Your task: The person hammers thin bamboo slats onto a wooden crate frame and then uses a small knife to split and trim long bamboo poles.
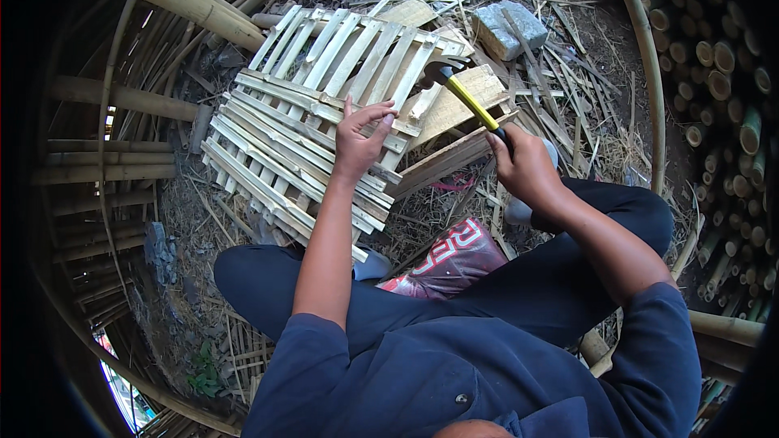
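My right hand [526, 164] is wrapped round the black grip of a claw hammer [469, 99] with a yellow handle. The dark hammer head is raised near the right end of a panel of pale bamboo slats [337, 53]. Over the panel's near right part is my left hand [363, 139], its thumb and a finger brought together in a pinch. Whatever is between those fingertips is too small to make out. Several long bamboo strips [284, 142] lie across the slats in front of and left of that hand. A wooden board [462, 101] shows under the panel's right side.
A grey concrete block [510, 30] sits beyond the boards. Between my folded legs lies a red printed sack [450, 264]. Cut bamboo poles [718, 81] are stacked at the right, and bamboo poles [114, 164] form a wall at the left. Scraps and strips litter the ground.
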Motion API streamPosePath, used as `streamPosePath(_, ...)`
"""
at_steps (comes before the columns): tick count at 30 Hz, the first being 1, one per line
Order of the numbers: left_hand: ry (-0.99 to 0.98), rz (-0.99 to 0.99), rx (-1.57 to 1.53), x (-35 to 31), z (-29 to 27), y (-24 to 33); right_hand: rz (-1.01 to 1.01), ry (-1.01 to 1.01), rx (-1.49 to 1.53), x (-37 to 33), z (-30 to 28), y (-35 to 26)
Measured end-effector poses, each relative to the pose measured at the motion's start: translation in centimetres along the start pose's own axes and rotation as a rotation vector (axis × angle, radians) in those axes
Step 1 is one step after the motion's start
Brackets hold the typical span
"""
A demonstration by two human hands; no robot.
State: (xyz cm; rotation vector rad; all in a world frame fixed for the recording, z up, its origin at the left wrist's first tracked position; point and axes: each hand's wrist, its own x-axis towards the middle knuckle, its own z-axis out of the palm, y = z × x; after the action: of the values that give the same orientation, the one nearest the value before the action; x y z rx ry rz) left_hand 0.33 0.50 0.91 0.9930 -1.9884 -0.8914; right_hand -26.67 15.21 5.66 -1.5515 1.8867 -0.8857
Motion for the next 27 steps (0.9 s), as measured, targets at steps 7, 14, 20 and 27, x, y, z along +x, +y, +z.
streamPosePath(7,0.055,-0.017,0.035,0.2,0.1,-0.2,0.213,-0.121,0.264,1.8,3.0,0.5)
streamPosePath(14,0.07,-0.078,-0.033,0.6,-1.0,0.6,0.618,-0.309,0.416,7.0,5.0,-1.1)
streamPosePath(20,-0.007,-0.215,-0.024,0.8,-2.7,1.7,0.738,-0.302,0.595,8.7,6.8,-3.3)
streamPosePath(27,-0.025,0.008,-0.015,0.9,-2.9,1.5,0.632,-0.134,0.579,9.2,8.1,-5.0)
